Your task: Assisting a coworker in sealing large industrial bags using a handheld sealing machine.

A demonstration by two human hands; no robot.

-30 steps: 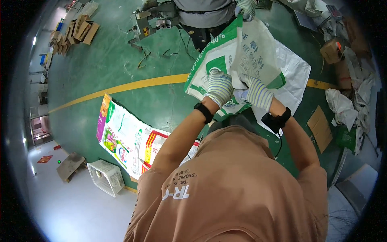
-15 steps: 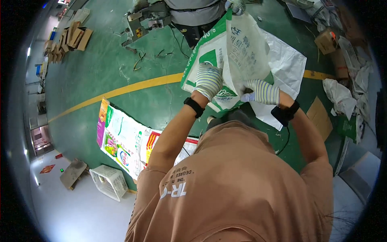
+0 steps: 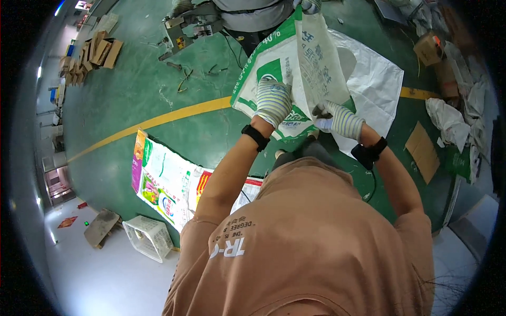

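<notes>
A green-and-white woven sack (image 3: 320, 58) stretches upright between me and a co-worker, whose gloved hand (image 3: 311, 6) grips its top corner. My left hand (image 3: 273, 101), in a striped knit glove, is closed on the printed front, its fingertips partly hidden against the sack. At the lower right edge my right hand (image 3: 342, 121), gloved the same way, pinches the sack between thumb and fingers. Dark patches show at its fingertips. Behind the sack a plain white sack (image 3: 377, 79) lies flat on the floor.
Colourful printed sacks (image 3: 163, 171) lie to my left, with a white plastic basket (image 3: 147, 238) beyond. Ahead left are a grey metal machine (image 3: 190, 30) and pliers (image 3: 184, 80). Cardboard boxes (image 3: 100, 50) stand far left; a cardboard sheet (image 3: 422, 152) and crumpled white sacks (image 3: 448, 124) lie right.
The sack's upper part has swung slightly left and its side panel looks flatter. My right hand's fingers have shifted at the lower edge; my left hand stays nearly in place.
</notes>
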